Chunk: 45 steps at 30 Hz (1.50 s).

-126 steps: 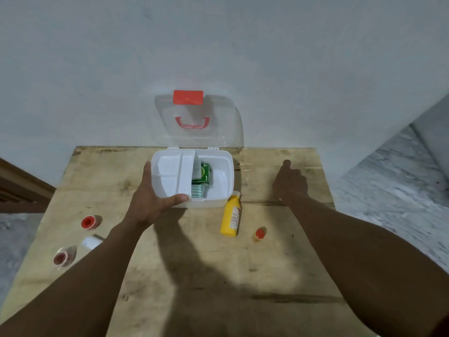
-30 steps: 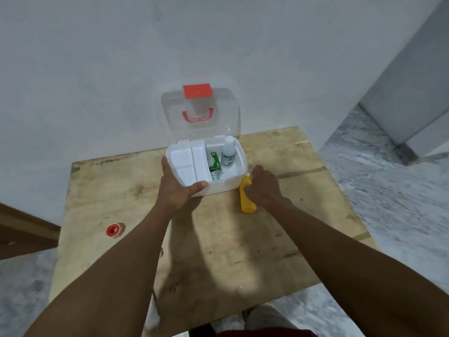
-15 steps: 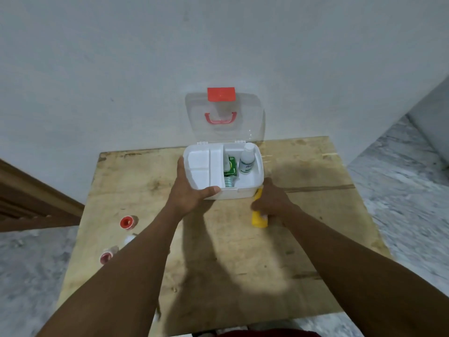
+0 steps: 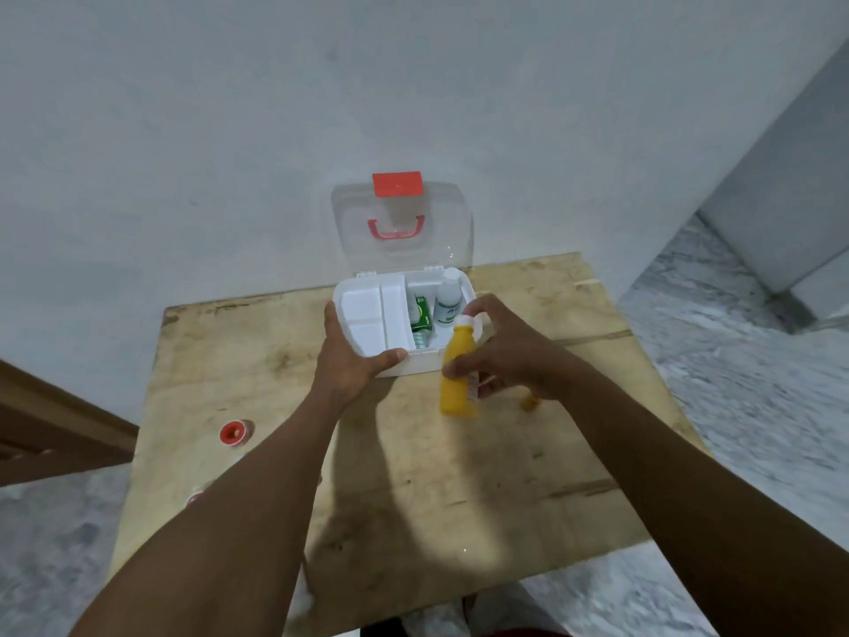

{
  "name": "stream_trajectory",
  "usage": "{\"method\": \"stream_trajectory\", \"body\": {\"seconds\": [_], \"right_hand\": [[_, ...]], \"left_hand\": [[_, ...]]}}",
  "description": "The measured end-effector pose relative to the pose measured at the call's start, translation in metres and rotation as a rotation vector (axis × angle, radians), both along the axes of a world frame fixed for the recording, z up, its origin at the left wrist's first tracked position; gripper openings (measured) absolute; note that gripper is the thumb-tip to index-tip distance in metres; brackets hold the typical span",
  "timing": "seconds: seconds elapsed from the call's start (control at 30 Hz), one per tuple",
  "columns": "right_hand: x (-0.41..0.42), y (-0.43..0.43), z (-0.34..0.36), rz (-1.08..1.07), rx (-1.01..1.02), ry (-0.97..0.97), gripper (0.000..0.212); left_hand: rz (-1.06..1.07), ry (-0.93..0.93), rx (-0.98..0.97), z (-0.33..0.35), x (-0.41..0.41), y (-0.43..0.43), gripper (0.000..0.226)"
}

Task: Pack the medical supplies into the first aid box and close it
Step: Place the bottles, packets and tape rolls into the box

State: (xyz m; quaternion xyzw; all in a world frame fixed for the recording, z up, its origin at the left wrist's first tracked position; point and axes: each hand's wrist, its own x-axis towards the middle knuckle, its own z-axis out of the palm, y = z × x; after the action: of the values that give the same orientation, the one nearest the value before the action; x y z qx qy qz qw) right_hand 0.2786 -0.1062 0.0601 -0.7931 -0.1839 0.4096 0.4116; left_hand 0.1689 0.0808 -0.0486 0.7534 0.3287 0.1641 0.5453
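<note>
Box (image 4: 416,364) rear on table (image 4: 413,475), bottle (image 4: 455,383) before it

No text I can read — labels on green box (image 4: 421,312), white bottle (image 4: 446,303) inside the first aid box (image 4: 420,363), yellow bottle (image 4: 455,383) before it — all blurred

You are working at a worn wooden table (image 4: 505,475) that is standing against a plain white wall (image 4: 229,131) just beyond your left hand (image 4: 351,360). Grey marbled floor (image 4: 735,360) is spreading out to the right of your right hand (image 4: 510,356). A brown wooden piece (image 4: 46,429) is showing far to the left of your left hand. Light is falling from above and laying soft shadows on the tabletop.
</note>
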Motion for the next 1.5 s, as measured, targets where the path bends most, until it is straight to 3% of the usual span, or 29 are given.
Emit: {"method": "stream_trajectory", "body": {"seconds": [0.13,0.3,0.47,0.63,1.0,1.17,1.37,1.5], "right_hand": [[0.016,0.009,0.012,-0.155,0.204,-0.271,0.065],[0.03,0.031,-0.008,-0.172,0.201,-0.681,0.063],[0.046,0.042,-0.057,-0.047,0.072,-0.761,0.058],[0.051,0.049,-0.081,0.059,-0.095,-1.046,0.05],[0.059,0.057,-0.093,0.03,-0.167,-1.091,0.057],[0.061,0.058,-0.095,0.018,-0.222,-0.99,0.063],[0.065,0.045,-0.081,0.005,-0.157,-0.734,0.074],[0.06,0.022,-0.067,-0.01,-0.234,-0.704,0.063]], "left_hand": [[0.002,-0.017,-0.019,0.0,-0.001,0.0,0.115],[0.0,-0.073,-0.027,-0.003,0.0,0.0,0.102],[-0.024,-0.079,-0.029,-0.003,0.002,0.002,0.104],[-0.029,-0.077,-0.002,-0.004,0.002,0.003,0.098],[-0.003,-0.085,-0.012,0.001,0.004,-0.005,0.098],[-0.013,-0.083,-0.006,0.0,0.003,-0.003,0.098],[-0.005,-0.098,-0.032,0.0,0.003,-0.003,0.101],[-0.011,-0.084,-0.03,-0.001,0.001,-0.002,0.1]]}}
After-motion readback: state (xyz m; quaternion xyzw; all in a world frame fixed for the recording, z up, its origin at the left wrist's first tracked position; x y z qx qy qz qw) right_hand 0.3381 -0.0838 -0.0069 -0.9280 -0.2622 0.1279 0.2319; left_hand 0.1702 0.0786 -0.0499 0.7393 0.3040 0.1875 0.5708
